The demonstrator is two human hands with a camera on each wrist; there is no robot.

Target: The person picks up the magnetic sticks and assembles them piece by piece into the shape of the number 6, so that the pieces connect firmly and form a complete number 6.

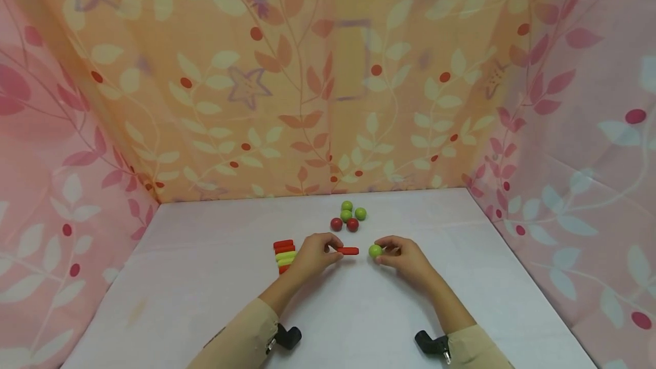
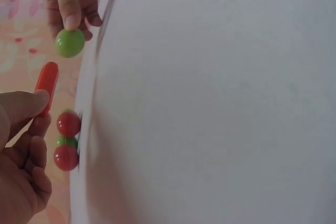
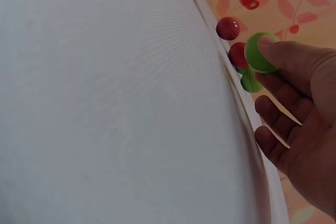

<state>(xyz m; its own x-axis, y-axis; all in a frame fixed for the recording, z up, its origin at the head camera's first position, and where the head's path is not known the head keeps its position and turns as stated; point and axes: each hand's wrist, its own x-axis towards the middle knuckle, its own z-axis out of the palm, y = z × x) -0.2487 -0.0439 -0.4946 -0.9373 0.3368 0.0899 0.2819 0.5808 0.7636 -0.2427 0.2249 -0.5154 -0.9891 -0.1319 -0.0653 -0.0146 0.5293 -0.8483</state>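
My left hand [image 1: 314, 255] pinches a red stick [image 1: 348, 251] between thumb and fingers, its free end pointing right. Opposite it, my right hand [image 1: 405, 256] pinches a green ball [image 1: 376, 251] between thumb and fingertips. A small gap separates the stick's tip from the ball. In the left wrist view the stick [image 2: 47, 85] has a smooth, rounded shape, and the ball [image 2: 70, 43] is glossy. The right wrist view shows the thumb pressed on the green ball [image 3: 261, 52], with the other fingers loosely curled below.
Beyond the hands, two red balls [image 1: 336, 224] and several green balls [image 1: 347, 206] sit grouped on the white table [image 1: 205, 300]. Beside the left hand lies a row of red and yellow-green sticks [image 1: 285, 256], partly hidden by it. Patterned cloth [image 1: 307, 73] encloses the table's back and sides.
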